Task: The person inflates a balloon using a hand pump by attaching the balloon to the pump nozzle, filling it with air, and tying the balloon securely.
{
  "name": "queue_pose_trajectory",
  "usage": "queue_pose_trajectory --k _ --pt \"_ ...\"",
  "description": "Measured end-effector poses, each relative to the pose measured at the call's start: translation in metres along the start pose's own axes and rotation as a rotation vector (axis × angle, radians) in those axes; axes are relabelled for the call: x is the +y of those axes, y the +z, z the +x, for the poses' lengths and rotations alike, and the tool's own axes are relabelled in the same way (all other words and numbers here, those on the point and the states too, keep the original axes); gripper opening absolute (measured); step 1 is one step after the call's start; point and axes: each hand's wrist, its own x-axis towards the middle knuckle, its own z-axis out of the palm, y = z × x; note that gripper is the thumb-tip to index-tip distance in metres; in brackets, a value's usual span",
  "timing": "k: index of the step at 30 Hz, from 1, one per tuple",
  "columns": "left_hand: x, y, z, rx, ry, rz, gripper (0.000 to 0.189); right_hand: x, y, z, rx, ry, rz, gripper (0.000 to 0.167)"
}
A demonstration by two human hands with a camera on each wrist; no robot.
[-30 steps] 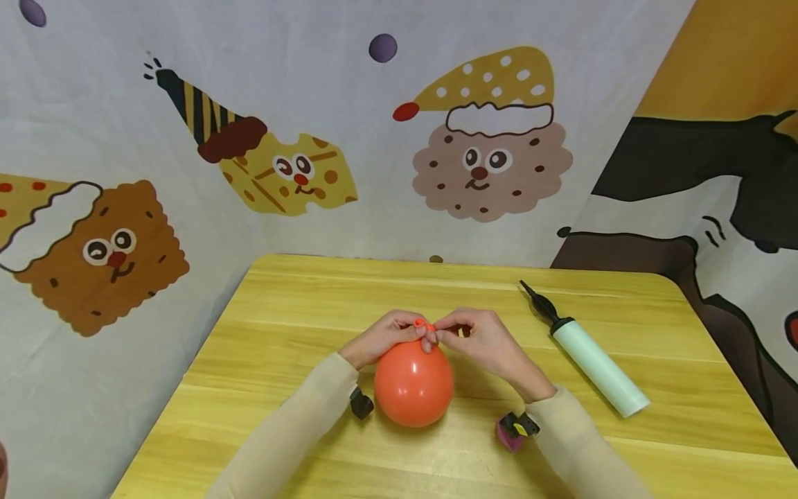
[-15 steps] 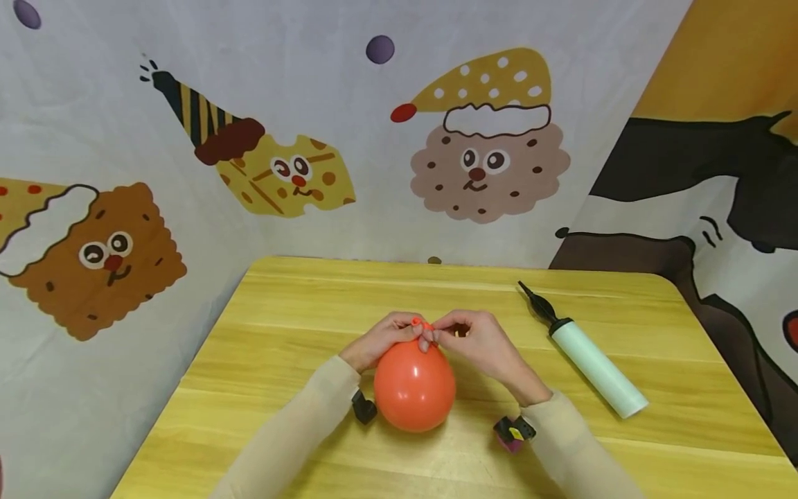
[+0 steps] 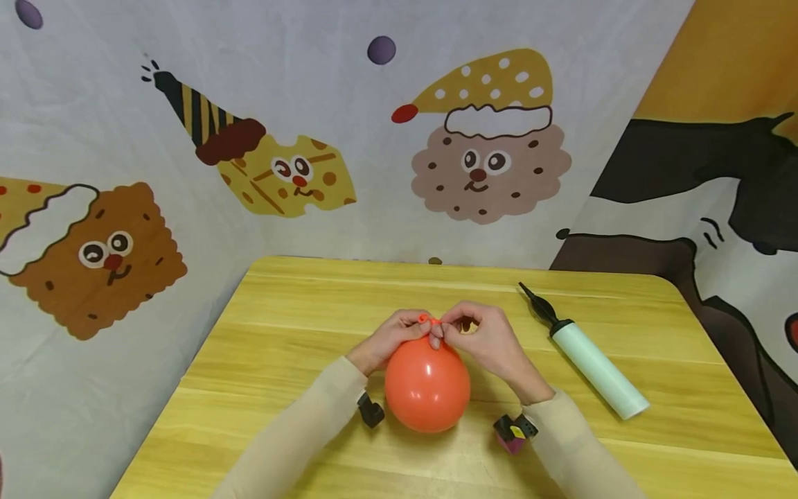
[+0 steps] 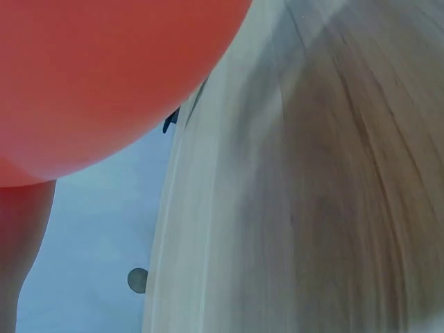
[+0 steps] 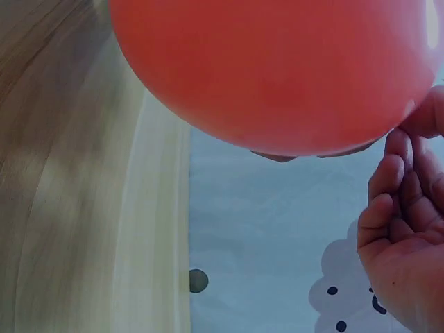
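Note:
An inflated orange-red balloon (image 3: 427,391) hangs below both hands, its neck up at their fingertips. With thumb and fingers my left hand (image 3: 394,338) pinches the neck, where a small rolled end shows above the thumb. From the other side my right hand (image 3: 485,339) pinches the stretched neck between thumb and forefinger. In the right wrist view the curled fingers of the right hand (image 5: 409,222) sit beside the balloon (image 5: 277,76). The balloon (image 4: 104,76) covers most of the left hand in the left wrist view.
A hand pump (image 3: 598,367) with a pale green barrel and black nozzle lies on the right of the wooden table (image 3: 280,305). Something small and purple (image 3: 512,443) shows under the right wrist camera. A cartoon-printed cloth (image 3: 349,235) hangs behind the table.
Both hands and the balloon have shifted slightly right. The right hand has risen a little, still pinching the neck. The pump has not moved.

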Motion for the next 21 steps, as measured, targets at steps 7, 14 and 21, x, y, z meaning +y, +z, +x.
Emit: queue_pose_trajectory --k 7,14,21 --pt "-0.001 0.002 0.001 -0.077 0.043 -0.035 0.022 0.003 -0.002 -0.002 -0.113 -0.006 0.138 0.008" --pt "0.001 0.004 0.001 -0.120 0.043 -0.072 0.020 0.020 0.001 0.003 -0.321 -0.053 0.533 0.012" --pt "0.007 0.009 0.002 -0.043 0.025 0.009 0.016 0.029 0.002 0.002 -0.434 -0.007 0.734 0.012"
